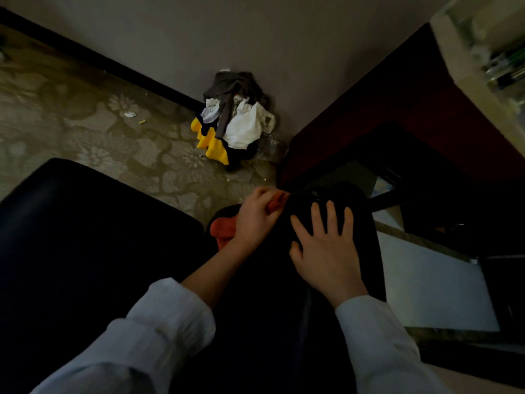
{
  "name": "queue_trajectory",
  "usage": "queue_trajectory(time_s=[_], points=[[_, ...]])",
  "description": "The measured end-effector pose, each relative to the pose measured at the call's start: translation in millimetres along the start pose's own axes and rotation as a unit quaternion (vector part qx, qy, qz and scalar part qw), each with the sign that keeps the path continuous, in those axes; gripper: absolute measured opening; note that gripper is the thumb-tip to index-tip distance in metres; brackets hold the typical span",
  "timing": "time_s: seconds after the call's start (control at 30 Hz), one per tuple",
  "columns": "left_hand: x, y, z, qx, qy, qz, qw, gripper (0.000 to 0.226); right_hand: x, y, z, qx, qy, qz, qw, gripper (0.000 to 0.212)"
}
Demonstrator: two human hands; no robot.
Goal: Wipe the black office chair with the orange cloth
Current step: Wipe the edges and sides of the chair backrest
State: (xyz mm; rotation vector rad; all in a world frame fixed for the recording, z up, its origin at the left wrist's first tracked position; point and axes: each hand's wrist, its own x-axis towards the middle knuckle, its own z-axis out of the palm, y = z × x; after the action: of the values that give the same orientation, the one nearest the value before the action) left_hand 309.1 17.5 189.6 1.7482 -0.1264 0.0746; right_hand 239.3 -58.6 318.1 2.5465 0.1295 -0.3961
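Observation:
The black office chair (85, 237) fills the lower left and centre; its seat is at the left and a dark padded part runs up the middle. My left hand (255, 217) is shut on the orange cloth (224, 227) and presses it against the chair's far edge. The cloth shows below the palm and again at the fingertips. My right hand (324, 245) lies flat on the black padding just to the right, fingers spread, holding nothing. Both sleeves are white.
A pile of clothes and rags (233, 120), grey, white and yellow, lies in the wall corner ahead. A dark red wooden desk (412, 109) stands at the right with a black opening below. Patterned carpet (85, 123) covers the floor at left.

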Motion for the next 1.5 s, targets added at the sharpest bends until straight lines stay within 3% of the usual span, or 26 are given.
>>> queue_trajectory(time_s=[0.17, 0.3, 0.43, 0.57, 0.7, 0.83, 1.07, 1.27, 1.5], points=[[-18.6, -18.4, -12.2, 0.012, 0.0, -0.105, 0.994, 0.035, 5.2, -2.8, -12.1, -0.018, -0.02, -0.006, 1.0, 0.054], [-10.2, -8.7, -11.7, 0.004, -0.005, -0.152, 0.988, 0.019, 25.4, 0.1, -12.8, -0.037, -0.118, -0.037, 0.992, 0.057], [-2.8, -6.7, -7.9, -0.062, -0.037, -0.088, 0.993, 0.02, 35.3, -2.9, -9.1, -0.047, -0.16, -0.036, 0.985, 0.059], [7.2, -12.3, -3.5, -0.035, -0.045, -0.003, 0.998, 0.023, 35.2, 0.3, -10.3, -0.059, -0.171, -0.039, 0.983, 0.059], [0.0, -46.3, -5.2, 0.009, -0.008, -0.076, 0.997, 0.041, 32.4, -1.8, -12.6, -0.05, -0.187, -0.054, 0.98, 0.059], [-5.3, -54.5, -11.8, -0.017, 0.022, -0.153, 0.988, 0.039, 31.7, -4.5, -15.9, -0.03, -0.215, -0.068, 0.974, 0.06], [-16.5, -26.1, -14.4, -0.115, -0.034, -0.117, 0.986, 0.042, 29.7, -6.2, -21.8, -0.046, -0.234, -0.039, 0.97, 0.063], [-18.2, -16.1, -17.9, -0.188, -0.059, -0.071, 0.978, 0.016, 27.7, -11.1, -25.8, -0.065, -0.231, -0.038, 0.97, 0.066], [16.2, -29.5, -18.8, -0.111, -0.043, -0.107, 0.987, 0.023, 34.5, -9.3, -28.0, -0.03, -0.198, -0.056, 0.978, 0.065]])
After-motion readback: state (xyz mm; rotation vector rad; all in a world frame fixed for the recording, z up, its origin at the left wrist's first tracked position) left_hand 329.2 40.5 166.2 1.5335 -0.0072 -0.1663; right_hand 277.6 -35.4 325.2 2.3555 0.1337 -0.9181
